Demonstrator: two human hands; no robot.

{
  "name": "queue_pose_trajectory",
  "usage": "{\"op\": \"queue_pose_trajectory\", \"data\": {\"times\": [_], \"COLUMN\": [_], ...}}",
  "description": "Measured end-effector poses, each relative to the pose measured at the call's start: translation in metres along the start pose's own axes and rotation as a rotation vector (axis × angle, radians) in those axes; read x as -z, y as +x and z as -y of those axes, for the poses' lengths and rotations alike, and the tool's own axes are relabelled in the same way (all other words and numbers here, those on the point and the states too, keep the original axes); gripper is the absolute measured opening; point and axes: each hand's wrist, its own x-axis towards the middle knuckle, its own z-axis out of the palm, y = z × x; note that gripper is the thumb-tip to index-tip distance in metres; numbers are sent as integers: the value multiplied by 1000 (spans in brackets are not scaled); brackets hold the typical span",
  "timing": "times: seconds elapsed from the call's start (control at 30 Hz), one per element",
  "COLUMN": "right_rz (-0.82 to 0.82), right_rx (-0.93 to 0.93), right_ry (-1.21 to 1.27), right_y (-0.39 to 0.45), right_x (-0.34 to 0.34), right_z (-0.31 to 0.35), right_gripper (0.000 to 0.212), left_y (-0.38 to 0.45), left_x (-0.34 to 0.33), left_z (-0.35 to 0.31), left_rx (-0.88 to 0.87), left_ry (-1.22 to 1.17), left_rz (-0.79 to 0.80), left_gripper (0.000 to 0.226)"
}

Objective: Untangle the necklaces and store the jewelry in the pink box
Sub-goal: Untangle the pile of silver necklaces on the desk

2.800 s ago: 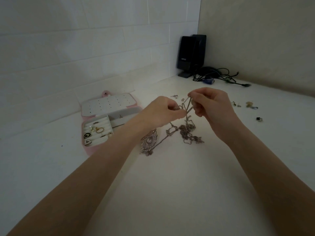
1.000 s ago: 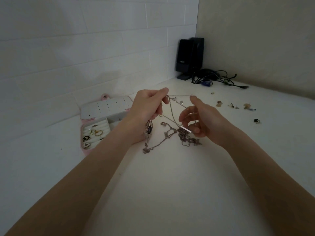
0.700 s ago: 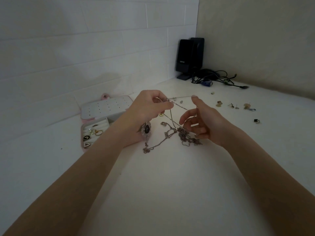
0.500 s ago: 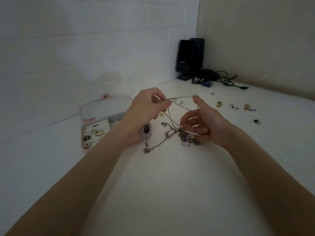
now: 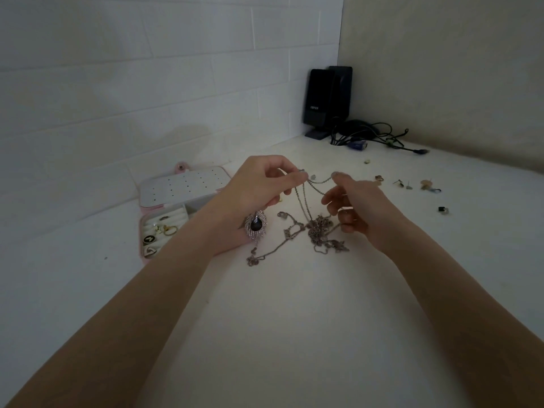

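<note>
Silver necklaces, chains knotted together

White table — pink box, tangled necklaces, speakers, cables.

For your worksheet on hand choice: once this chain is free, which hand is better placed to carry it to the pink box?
Probably the left hand: it pinches the chain and sits beside the pink box.
</note>
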Motion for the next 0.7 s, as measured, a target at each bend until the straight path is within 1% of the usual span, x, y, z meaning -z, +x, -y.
{"op": "queue_pose_trajectory", "data": {"times": [0.13, 0.27, 0.37, 0.5, 0.53, 0.63, 0.7], "right_rz": [14, 9, -8, -37, -27, 84, 122], "right_rx": [75, 172, 265, 385, 406, 448, 461], "right_ry": [-113, -148, -270, -445, -469, -455, -461], "right_y": [1, 4, 7, 10, 10, 7, 6], "right_x": [-1, -6, -11, -14, -13, -12, -11], "right_z": [-4, -9, -12, -15, -15, -13, -12], "right_gripper": [29, 23, 14, 12, 13, 15, 11], "left_y": [0, 1, 2, 3, 3, 3, 2], "left_x": [0, 0, 0, 0, 0, 1, 1], "left_z": [0, 0, 1, 3, 3, 4, 3], "left_rx": [17, 45, 61, 63, 63, 46, 36], "left_ry": [-42, -35, -40, -51, -48, -31, -3], "left_rz": [-8, -54, -72, -94, -103, -123, -107], "left_gripper": [21, 25, 28, 28, 28, 29, 30]}}
